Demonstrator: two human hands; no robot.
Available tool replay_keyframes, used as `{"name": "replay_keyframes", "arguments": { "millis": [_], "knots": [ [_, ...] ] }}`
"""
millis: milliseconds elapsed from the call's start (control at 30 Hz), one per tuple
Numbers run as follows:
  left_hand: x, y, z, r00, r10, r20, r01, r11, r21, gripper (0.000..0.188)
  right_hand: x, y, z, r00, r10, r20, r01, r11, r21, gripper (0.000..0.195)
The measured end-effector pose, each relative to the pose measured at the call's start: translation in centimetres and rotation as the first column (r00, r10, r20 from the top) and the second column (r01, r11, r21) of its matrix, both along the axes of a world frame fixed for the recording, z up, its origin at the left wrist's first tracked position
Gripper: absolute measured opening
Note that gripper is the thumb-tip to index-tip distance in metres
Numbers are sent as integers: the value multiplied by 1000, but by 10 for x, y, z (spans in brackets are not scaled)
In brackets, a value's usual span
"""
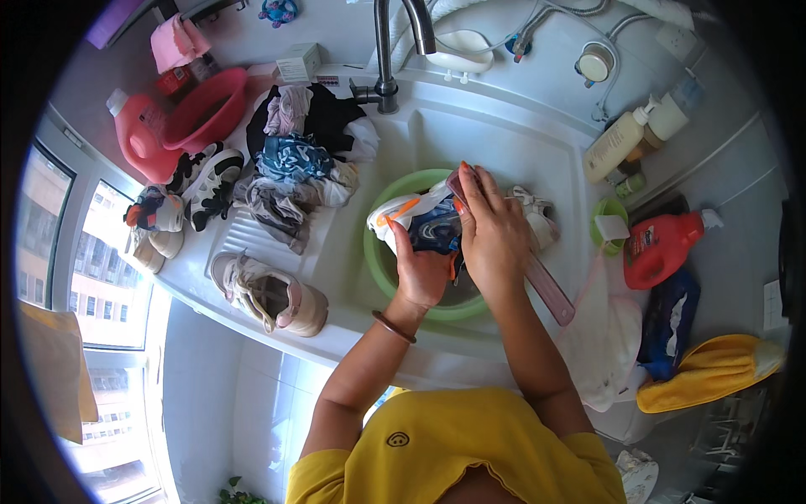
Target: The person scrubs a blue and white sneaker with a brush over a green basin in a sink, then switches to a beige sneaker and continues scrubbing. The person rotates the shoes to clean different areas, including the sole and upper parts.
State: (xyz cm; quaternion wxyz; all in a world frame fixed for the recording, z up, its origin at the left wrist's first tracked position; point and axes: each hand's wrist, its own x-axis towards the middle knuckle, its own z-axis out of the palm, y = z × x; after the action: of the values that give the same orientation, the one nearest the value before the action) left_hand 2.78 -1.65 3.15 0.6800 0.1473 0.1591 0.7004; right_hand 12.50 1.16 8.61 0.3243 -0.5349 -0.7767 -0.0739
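Observation:
My left hand (420,271) grips a white, navy and orange sneaker (431,223) above a light green basin (380,277) in the white sink (504,135). In my right hand (497,233) is a long pink brush (550,290). Its head lies against the sneaker's upper side, with the bristles hidden, and its handle sticks out below my wrist. Dark water shows in part under my hands. Just right of the basin, partly behind my right hand, rests a pale laced shoe (541,217). A beige and pink sneaker (271,293) stands on the washboard side at the left.
A pile of clothes (296,160) covers the ledge left of the sink. Several shoes (217,186), a pink basin (214,113) and a detergent bottle (141,132) stand beyond it. The faucet (385,75) rises behind. At right are a red bottle (661,246) and a yellow cloth (705,375).

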Motion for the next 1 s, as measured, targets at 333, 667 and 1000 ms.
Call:
{"name": "replay_keyframes", "arguments": {
  "millis": [333,667,1000],
  "knots": [
    [0,2,-14,998,58,-24,-57,998,33,74,-24,-25,-3,979,193,67,-192,981,-23,47],
    [-17,8,4,993,78,83,-73,995,-67,75,5,16,-9,982,172,-77,-168,984,51,50],
    [-27,9,-9,992,58,112,-52,997,-54,69,25,34,-25,988,92,-120,-85,995,58,53]
  ]
}}
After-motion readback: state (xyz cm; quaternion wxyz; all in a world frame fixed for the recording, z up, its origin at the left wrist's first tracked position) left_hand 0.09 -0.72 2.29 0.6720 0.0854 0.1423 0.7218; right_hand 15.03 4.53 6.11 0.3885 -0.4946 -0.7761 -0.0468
